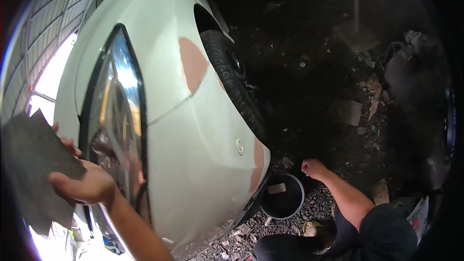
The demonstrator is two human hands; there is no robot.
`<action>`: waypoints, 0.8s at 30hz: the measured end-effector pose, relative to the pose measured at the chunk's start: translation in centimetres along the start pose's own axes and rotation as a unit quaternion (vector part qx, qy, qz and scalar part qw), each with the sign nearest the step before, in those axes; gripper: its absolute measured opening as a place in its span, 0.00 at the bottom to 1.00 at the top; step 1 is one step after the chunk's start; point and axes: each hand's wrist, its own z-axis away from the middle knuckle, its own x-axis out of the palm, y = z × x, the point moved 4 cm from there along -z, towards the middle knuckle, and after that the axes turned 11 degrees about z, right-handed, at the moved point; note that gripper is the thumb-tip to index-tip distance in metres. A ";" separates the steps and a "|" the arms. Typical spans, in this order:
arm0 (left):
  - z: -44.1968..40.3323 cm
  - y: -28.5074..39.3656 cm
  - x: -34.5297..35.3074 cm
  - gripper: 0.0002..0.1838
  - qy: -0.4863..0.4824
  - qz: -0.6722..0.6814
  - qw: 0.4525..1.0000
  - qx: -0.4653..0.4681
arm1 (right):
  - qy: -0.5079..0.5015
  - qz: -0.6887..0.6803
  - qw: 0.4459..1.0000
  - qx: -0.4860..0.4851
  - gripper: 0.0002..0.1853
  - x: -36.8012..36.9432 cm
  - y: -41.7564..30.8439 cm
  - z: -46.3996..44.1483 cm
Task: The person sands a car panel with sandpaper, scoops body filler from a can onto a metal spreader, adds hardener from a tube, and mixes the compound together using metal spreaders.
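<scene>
My left hand (92, 182) grips a dark grey sheet that looks like sandpaper (36, 169), thumb across its near side and fingertips behind. The sheet is held up in front of the headlight (113, 116) of a white car (188, 164). Matte pinkish-brown patches mark the car's fender (193, 65) and bumper edge (258, 164). On the right, my right hand (314, 168) is closed above and beside a dark bucket (302, 198); whatever its fingers may hold is hidden. A pale rectangular piece (277, 188) shows inside the bucket.
A tyre (232, 79) sits under the fender. Gravel (316, 200) and scattered litter cover the dark ground. Farther off are a shovel-like tool (356, 14), a crumpled grey heap (411, 63) and a flat pale scrap (349, 112). My bent leg (285, 247) is close to the bucket.
</scene>
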 end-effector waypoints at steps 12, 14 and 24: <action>3.0 0.9 1.1 0.25 0.003 -0.262 0.961 0.090 | 0.075 0.172 0.972 -0.138 0.09 -1.0 -6.6 -1.4; 2.8 0.6 0.8 0.24 -0.006 -0.271 0.959 0.079 | 0.071 0.204 0.965 -0.152 0.10 0.0 -6.2 -0.4; 1.9 -2.8 -2.7 0.21 -0.008 -0.314 0.949 0.014 | 0.035 0.219 0.971 -0.094 0.12 -3.4 -3.3 -0.6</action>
